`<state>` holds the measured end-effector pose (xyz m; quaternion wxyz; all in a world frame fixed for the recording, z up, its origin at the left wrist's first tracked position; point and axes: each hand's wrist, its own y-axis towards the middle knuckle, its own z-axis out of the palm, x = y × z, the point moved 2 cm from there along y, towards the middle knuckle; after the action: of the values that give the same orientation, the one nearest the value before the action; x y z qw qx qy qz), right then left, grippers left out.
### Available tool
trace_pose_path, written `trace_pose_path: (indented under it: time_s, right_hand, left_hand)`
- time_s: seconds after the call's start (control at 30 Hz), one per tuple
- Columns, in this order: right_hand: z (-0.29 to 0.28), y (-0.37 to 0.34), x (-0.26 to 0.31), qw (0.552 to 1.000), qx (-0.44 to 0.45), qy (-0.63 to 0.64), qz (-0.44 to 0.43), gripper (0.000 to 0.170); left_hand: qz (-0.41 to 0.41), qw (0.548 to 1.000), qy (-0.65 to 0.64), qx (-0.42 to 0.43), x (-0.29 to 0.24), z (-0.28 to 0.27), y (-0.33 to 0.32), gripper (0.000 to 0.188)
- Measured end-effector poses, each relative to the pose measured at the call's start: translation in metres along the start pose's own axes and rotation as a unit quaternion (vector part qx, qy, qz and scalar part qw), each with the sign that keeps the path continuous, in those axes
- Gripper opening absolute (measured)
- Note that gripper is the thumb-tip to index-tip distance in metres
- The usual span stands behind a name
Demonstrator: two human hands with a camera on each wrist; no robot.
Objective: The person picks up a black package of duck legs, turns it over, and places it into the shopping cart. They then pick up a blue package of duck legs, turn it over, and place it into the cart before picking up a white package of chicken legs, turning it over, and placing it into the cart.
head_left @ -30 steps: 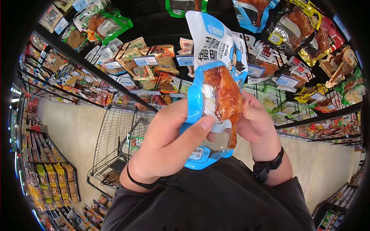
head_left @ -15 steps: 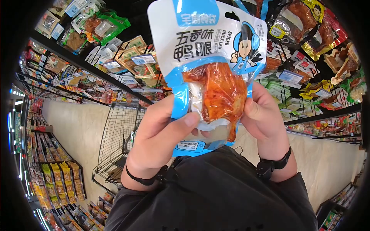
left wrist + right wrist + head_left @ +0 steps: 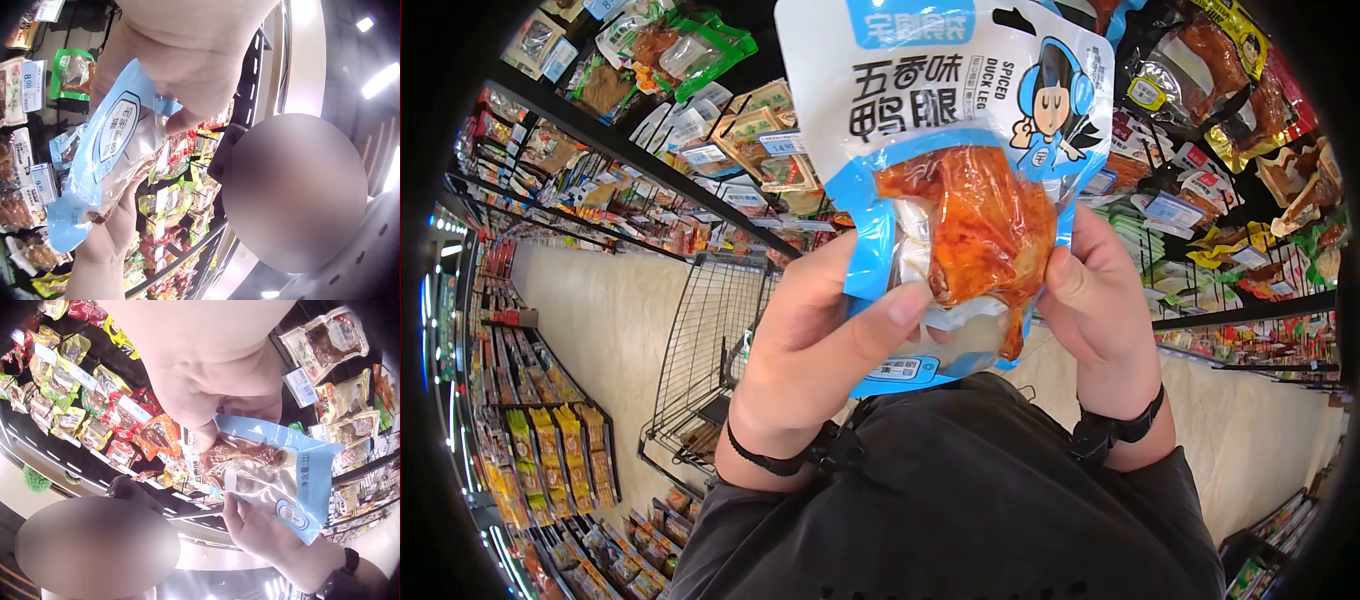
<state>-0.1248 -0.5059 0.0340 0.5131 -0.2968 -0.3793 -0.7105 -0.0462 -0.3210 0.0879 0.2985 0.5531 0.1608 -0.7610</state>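
A blue and white spiced duck leg pack (image 3: pixel 990 225) is held up in front of my chest, its printed front facing the head camera. The browned duck leg shows through its clear window. My left hand (image 3: pixel 805 335) grips the pack's lower left edge, thumb lying over the window. At the lower right edge my right hand (image 3: pixel 1105 300) pinches it, thumb in front and the other fingers mostly hidden behind. In the left wrist view the pack's bottom end (image 3: pixel 115 137) appears between both hands. The right wrist view shows the clear window (image 3: pixel 262 469) from the side.
Hanging racks of packaged meats (image 3: pixel 770 130) with price tags stand directly ahead, continuing on the right (image 3: pixel 1200 190). A black wire shopping cart (image 3: pixel 700 350) stands on the pale floor to my left. Lower shelves of yellow packs (image 3: pixel 550 460) lie beyond it.
The pack has turned from a tilted, narrow view to show its full front, and has risen nearer the head camera. Both hands keep their hold and have spread slightly apart.
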Motion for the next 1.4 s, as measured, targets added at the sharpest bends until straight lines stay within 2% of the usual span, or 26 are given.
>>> trace_pose_path:
  time_s: [0.07, 0.17, 0.47, 0.67, 1.1, 1.27, 1.4]
  right_hand:
    - [0.002, 0.001, 0.000, 1.000, -0.004, -0.017, -0.004, 0.057]
    - [0.007, 0.001, 0.001, 0.999, -0.003, -0.035, -0.012, 0.057]
    - [0.007, -0.002, 0.000, 0.995, -0.011, -0.095, -0.014, 0.053]
    - [0.005, -0.007, 0.001, 0.993, -0.024, -0.109, -0.024, 0.051]
    - [-0.001, -0.013, 0.002, 0.994, -0.049, -0.094, -0.023, 0.045]
    - [-0.003, -0.014, -0.004, 0.996, -0.069, -0.036, 0.032, 0.042]
    - [-0.006, -0.014, -0.008, 0.997, -0.061, -0.017, 0.041, 0.041]
  left_hand:
    - [0.003, 0.999, 0.022, 0.032, 0.001, -0.005, 0.002, 0.029]
    - [0.009, 0.999, 0.018, 0.032, -0.002, -0.005, 0.002, 0.029]
    - [-0.041, 0.998, 0.037, -0.013, 0.004, -0.015, 0.000, 0.027]
    - [-0.029, 0.999, 0.033, -0.013, 0.011, -0.013, 0.001, 0.026]
    - [-0.049, 0.997, 0.067, 0.006, 0.017, -0.013, 0.011, 0.022]
    - [-0.049, 0.994, 0.090, 0.029, 0.014, -0.016, 0.011, 0.023]
    - [-0.050, 0.993, 0.091, 0.054, 0.014, -0.020, 0.012, 0.024]
